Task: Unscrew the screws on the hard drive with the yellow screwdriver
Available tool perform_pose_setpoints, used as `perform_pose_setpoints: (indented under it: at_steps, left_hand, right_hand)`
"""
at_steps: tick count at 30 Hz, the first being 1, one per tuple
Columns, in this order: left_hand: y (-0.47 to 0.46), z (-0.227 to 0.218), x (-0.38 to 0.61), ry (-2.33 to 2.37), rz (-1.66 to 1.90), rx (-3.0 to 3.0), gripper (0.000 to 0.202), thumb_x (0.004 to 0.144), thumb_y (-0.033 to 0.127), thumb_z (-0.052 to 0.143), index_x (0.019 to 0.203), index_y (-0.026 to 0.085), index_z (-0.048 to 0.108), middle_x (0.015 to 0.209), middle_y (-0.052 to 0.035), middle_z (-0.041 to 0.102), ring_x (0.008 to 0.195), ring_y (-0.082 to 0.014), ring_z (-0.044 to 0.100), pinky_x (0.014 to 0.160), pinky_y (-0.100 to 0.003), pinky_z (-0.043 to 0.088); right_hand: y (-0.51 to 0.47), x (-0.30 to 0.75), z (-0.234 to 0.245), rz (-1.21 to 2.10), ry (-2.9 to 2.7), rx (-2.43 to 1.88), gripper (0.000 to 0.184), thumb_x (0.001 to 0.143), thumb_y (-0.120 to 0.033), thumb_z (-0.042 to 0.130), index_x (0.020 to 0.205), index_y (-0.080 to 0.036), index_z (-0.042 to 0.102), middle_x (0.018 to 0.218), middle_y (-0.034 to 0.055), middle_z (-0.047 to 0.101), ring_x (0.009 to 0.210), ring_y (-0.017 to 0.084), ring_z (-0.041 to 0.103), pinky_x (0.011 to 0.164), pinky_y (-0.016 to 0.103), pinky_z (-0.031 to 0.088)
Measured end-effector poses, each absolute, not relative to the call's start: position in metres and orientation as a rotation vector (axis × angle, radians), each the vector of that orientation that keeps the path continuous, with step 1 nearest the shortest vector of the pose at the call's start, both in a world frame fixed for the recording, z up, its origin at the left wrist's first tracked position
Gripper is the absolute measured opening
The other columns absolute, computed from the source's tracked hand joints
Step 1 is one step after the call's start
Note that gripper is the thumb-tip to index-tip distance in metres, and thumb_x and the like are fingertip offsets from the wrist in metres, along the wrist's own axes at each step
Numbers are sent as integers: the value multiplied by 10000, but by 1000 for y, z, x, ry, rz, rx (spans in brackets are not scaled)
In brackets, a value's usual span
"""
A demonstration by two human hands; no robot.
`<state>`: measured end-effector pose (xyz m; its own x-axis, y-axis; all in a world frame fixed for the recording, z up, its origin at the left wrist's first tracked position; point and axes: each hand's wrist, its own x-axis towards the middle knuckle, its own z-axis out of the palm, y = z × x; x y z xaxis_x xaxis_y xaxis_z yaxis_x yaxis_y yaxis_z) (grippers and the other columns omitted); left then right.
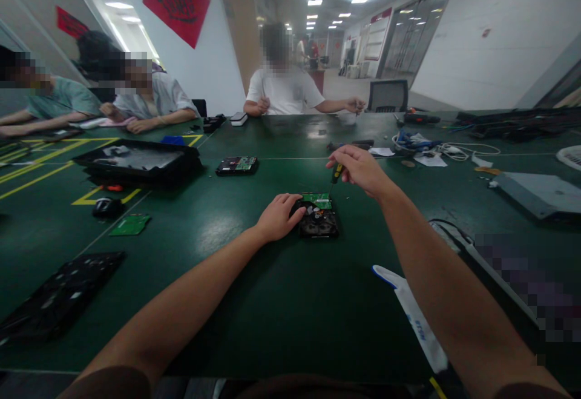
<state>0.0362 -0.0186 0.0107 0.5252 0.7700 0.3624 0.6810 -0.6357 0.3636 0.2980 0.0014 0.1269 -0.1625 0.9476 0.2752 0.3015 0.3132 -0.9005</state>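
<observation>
A hard drive (319, 224) lies on the green table with its circuit board (318, 200) facing up at the far end. My left hand (280, 216) grips the drive's left side, thumb resting over its top edge. In my right hand (356, 169) is a screwdriver (336, 174) with a yellow and black handle, held nearly upright between the fingers. Its thin shaft points down to the far right corner of the board; whether the tip sits in a screw is too small to tell.
Another hard drive (236, 165) lies farther back. To the left are a black tray (140, 160), a mouse (108, 207) and a loose green circuit board (130, 224). A white glove (415, 314) and a metal case (540, 193) lie to the right. Several people sit across the table.
</observation>
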Motion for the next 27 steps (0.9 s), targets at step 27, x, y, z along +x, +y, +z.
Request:
perform_pose_setpoints:
  at_steps: [27]
  left_hand:
    - [-18,9,36,1250,738,2590,499,1061,499,462,1437,182,550,1318,-146,654,1306,-317,550,1137,-500,446]
  right_hand:
    - [7,302,121,981,-1622,-1087,376,1015,-554,554,1031,-210,707,992,96,734,568,117,575,445,264,400]
